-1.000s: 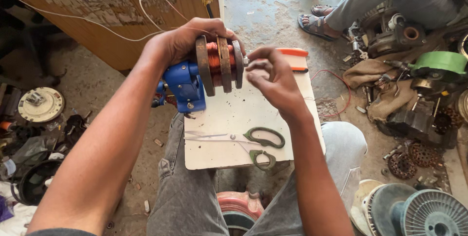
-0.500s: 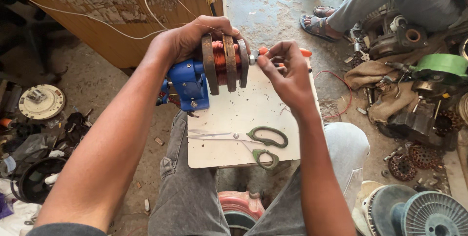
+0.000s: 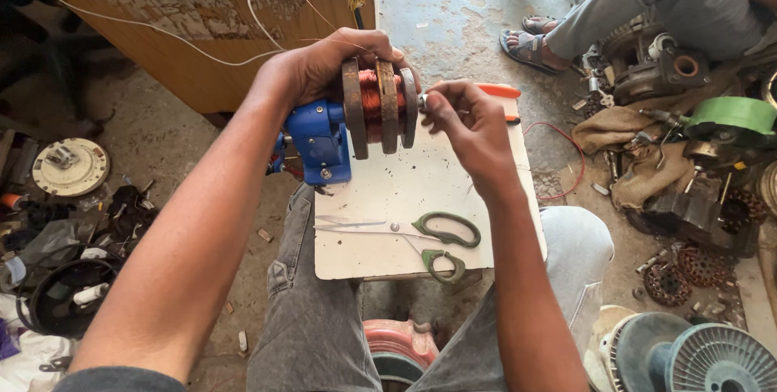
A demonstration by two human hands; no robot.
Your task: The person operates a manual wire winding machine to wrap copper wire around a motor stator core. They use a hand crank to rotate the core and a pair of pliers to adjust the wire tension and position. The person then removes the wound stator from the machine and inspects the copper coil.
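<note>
Copper wire, wound bright orange-brown between dark discs, makes up the coil former (image 3: 379, 105) held above the far edge of the white board (image 3: 405, 198). In the head view, the left hand (image 3: 328, 64) curls over the top of the former, fingers clenched around its discs. The right hand (image 3: 461, 117) meets the former's right end, thumb and forefinger pinched on a small metal nut or shaft tip there; what exactly they pinch is too small to tell. The former sits on a blue winding machine (image 3: 320, 141) fixed at the board's far left corner.

The board rests across the person's knees in grey trousers. Green-handled scissors (image 3: 421, 238) lie near its near edge, blades pointing left. An orange-handled tool (image 3: 498, 91) lies at the far right corner, partly behind the right hand. The middle of the board is bare.

Right of the board, motor parts and a green cover (image 3: 732, 117) crowd the concrete floor. Another person's sandalled foot (image 3: 530, 46) rests well beyond. A wooden cabinet (image 3: 162, 44) stands close at the far left.
</note>
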